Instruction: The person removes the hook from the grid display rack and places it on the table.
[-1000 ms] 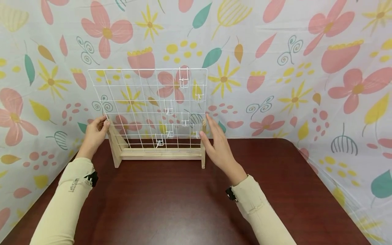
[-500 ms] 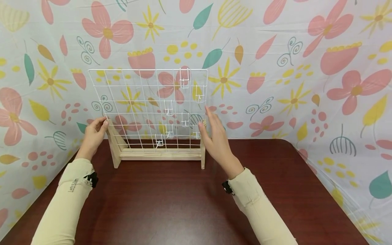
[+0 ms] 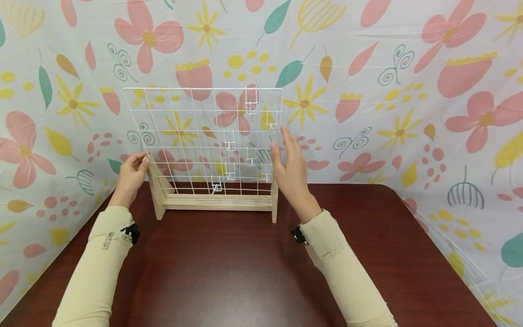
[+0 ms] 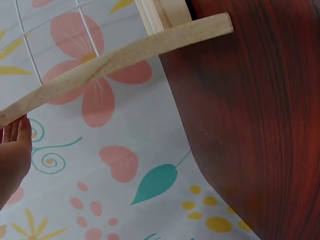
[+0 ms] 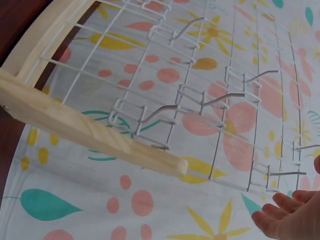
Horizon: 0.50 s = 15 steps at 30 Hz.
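A white wire grid panel (image 3: 184, 88) stands upright in a pale wooden stand (image 3: 220, 205). Several white wire hooks (image 3: 251, 107) hang on it, mostly toward its right half. My left hand (image 3: 130, 178) pinches the top of the stand's left side post between thumb and fingers; in the left wrist view the fingers lie at the end of that post (image 4: 125, 54). At the panel's right edge is my right hand (image 3: 292, 170), its fingers extended upward. The right wrist view has the right hand (image 5: 295, 216) close to a hook (image 5: 262, 172); contact with the wire cannot be told.
The stand sits on a dark reddish-brown table (image 3: 229, 268), near its back edge. Behind and around hangs a white curtain (image 3: 339, 27) printed with flowers and leaves. A small black device (image 3: 131, 233) is strapped at the left wrist, another (image 3: 299, 235) at the right.
My right hand has slid upward along the panel's right edge, above the top of the right post. The left hand keeps its place on the left post. The head view has shifted slightly.
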Available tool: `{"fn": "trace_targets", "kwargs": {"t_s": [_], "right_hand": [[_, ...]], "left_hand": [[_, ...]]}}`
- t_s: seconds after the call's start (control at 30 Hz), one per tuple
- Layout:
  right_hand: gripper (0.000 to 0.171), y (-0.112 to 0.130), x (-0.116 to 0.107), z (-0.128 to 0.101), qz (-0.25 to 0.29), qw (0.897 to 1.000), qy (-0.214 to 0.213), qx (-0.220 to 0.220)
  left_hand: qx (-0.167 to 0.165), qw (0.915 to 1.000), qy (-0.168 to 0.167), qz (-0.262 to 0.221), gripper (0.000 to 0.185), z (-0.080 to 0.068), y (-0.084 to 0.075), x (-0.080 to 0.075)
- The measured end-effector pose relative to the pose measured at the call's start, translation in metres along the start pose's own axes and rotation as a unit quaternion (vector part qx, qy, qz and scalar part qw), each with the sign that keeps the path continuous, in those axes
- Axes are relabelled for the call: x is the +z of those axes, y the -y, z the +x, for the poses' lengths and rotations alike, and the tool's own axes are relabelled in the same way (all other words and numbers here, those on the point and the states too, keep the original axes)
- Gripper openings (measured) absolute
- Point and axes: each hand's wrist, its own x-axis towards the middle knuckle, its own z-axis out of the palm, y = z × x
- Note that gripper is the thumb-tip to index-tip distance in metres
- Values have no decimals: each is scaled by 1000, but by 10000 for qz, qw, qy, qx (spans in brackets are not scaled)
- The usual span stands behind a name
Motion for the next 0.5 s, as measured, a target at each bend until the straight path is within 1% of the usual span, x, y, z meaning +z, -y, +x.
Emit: {"fn": "trace_targets", "kwargs": {"t_s": [0.1,0.27,0.37,0.5], "right_hand": [[47,2,4,5,11,9997,-255,10],[44,6,13,10,119,9982,-593,61],[43,8,18,13,211,9974,-675,97],[42,10,24,15,245,9970,-692,249]], "left_hand": [[-99,9999,-34,-88,51,0,-4,1],[-201,9997,-2,-136,51,0,-5,3],[-230,9995,-2,-201,51,0,-4,3],[-254,9993,-19,-291,51,-1,-2,2]]}}
